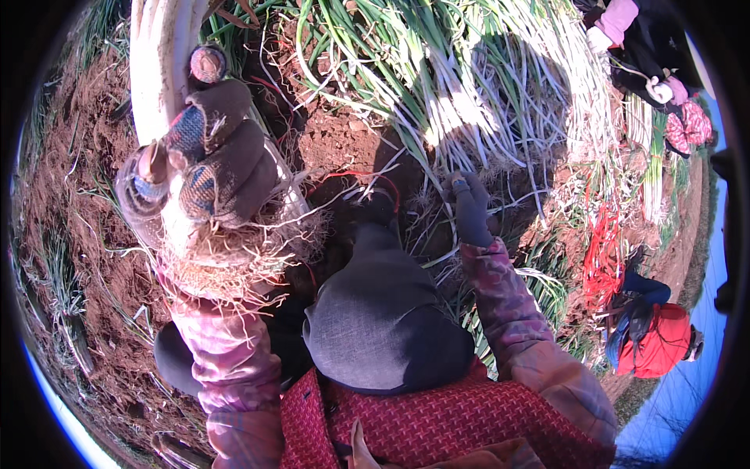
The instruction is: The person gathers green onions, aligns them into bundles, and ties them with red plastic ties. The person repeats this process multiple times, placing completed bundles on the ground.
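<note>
My left hand (225, 158), in a worn, soiled glove with patterned fabric at the fingertips, grips a bundle of green onions (161, 76) by their white stems. Their tangled roots (228, 258) hang below the fist, towards my sleeve. Farther right, my gloved right hand (467, 202) reaches to the root ends of a large spread of green onions (469, 111). Its fingers are bent and touch the stalks there; whether they hold one is hard to see. Parts of the spread lie in shadow.
A red tie strip (375, 174) lies by my foot, before my knee (387, 328). Red strips (602, 258) are heaped at right. A person in red (656, 340) crouches beyond; other people (668, 88) work at upper right. Reddish soil (88, 176) and scattered onions lie at left.
</note>
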### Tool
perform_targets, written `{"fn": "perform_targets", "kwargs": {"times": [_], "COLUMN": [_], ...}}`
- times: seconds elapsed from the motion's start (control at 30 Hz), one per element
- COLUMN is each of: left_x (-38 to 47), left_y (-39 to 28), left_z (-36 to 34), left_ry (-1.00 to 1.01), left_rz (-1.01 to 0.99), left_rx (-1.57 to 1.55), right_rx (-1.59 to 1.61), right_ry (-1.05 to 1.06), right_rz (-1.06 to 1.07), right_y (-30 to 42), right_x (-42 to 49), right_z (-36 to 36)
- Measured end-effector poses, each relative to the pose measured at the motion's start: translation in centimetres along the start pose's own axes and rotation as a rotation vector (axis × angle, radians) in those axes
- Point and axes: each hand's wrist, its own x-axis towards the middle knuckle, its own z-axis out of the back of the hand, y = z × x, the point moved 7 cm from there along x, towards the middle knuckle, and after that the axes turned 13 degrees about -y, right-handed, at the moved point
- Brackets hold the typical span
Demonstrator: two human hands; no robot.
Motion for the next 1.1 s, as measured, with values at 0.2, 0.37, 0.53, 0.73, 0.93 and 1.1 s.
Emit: {"fn": "perform_targets", "kwargs": {"times": [0.2,0.37,0.53,0.73,0.93,1.1], "left_x": [3.1,1.9,2.4,3.1,3.2,2.0], "left_y": [4.2,10.4,12.3,13.6,14.0,13.8], "left_z": [17.4,28.1,28.3,30.0,29.3,33.0], "left_ry": [-0.541,-0.659,-0.669,-0.605,-0.572,-0.589], "left_rz": [0.017,0.250,0.176,0.189,0.167,0.214], "left_rx": [0.589,0.619,0.700,0.751,0.766,0.620], "right_rx": [-0.595,-0.880,-0.623,-0.460,-0.499,-0.462], "right_ry": [-0.207,-0.181,-0.176,0.197,0.433,0.174], "right_rz": [0.365,0.617,0.581,0.438,0.531,0.611], "right_y": [-3.3,-4.5,-2.3,0.8,-0.8,2.6], "right_x": [6.6,9.9,9.4,-0.9,-5.3,4.2], "right_z": [-0.8,-2.1,-0.8,-6.3,-8.9,-5.6]}}
